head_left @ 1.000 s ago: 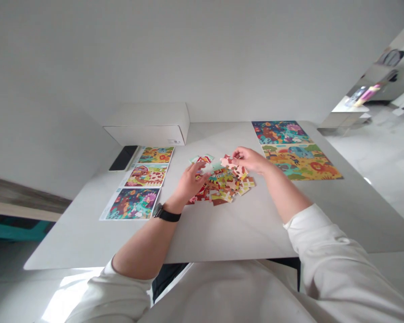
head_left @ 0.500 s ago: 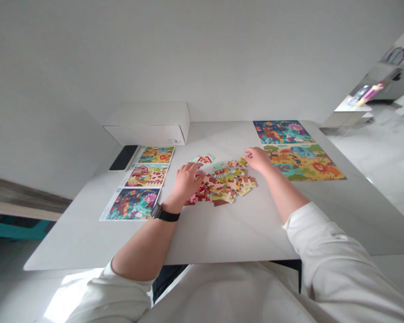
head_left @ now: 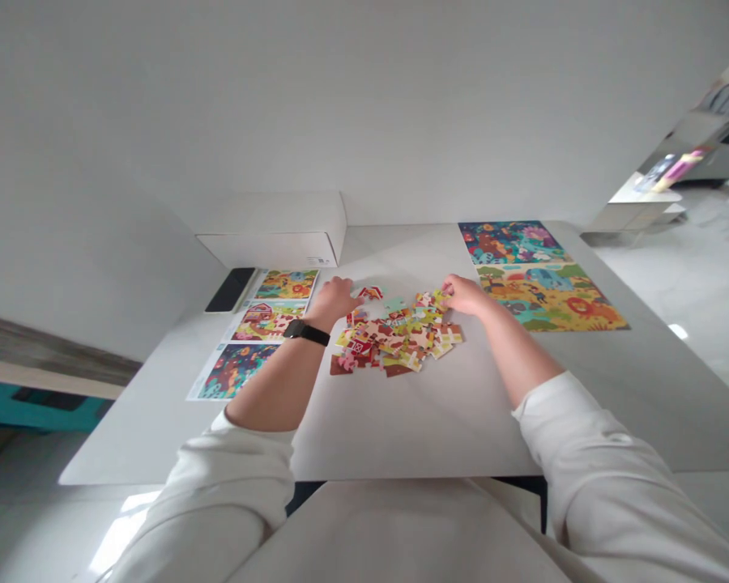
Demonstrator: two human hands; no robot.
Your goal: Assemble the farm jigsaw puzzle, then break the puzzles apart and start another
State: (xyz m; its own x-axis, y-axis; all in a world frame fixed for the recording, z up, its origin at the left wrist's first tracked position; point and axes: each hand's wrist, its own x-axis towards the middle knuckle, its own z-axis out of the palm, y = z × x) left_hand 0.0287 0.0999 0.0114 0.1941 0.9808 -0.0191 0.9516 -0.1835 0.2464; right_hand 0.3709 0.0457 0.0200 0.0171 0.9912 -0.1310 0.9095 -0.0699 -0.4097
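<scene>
A loose pile of jigsaw puzzle pieces lies in the middle of the table, in reds, pinks, yellows and greens. My left hand, with a black watch on its wrist, is at the pile's back left corner, palm down with its fingers apart. Just right of its fingertips are pieces with a red roof; whether I touch them cannot be made out. At the back right edge of the pile, my right hand has thumb and fingers pinched on a yellow-green puzzle piece, partly hidden by the fingers.
Three printed picture sheets lie to the left beside a dark phone. A white box stands behind them against the wall. On the right are two finished-looking puzzle pictures, one dark blue, one yellow with animals.
My left hand has moved off the pile, back and to the left, uncovering the red barn pieces. My right hand stays at the back right edge. The view has shifted slightly.
</scene>
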